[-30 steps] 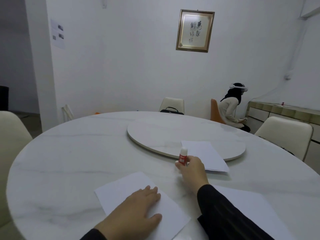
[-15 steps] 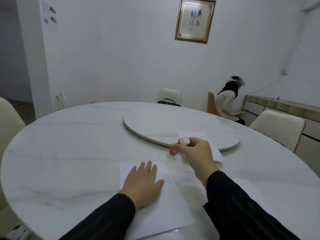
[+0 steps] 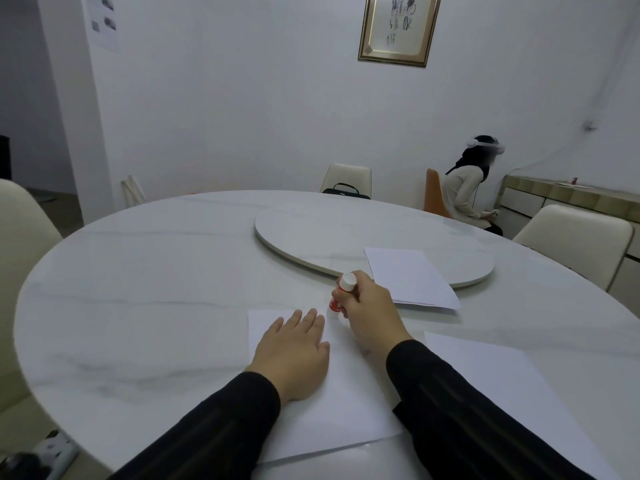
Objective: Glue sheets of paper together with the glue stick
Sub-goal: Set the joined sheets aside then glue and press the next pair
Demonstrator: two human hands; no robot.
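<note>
Fingers [image 3: 349, 299] of right hand [image 3: 372, 311] clenched around glue stick [image 3: 343, 293], at centre of frame, slightly below the middle. Stick tilted, white end up and toward the upper right, red body down, lower end just above the far right corner of the near sheet [image 3: 346, 403] (contact with the paper impossible to tell). Left hand [image 3: 294, 351] flat and released, palm down, fingers spread on the same sheet, lower centre. Black sleeves on both arms. Second sheet [image 3: 512, 386] at lower right, beside the first. Small stack of paper [image 3: 412, 277] right of centre, partly on the turntable [image 3: 311, 233], partly over its edge onto the bench [image 3: 156, 289]. Seated person [image 3: 467, 192] at upper right, back turned. Framed calligraphy [image 3: 398, 27] on the wall, top of frame.
</note>
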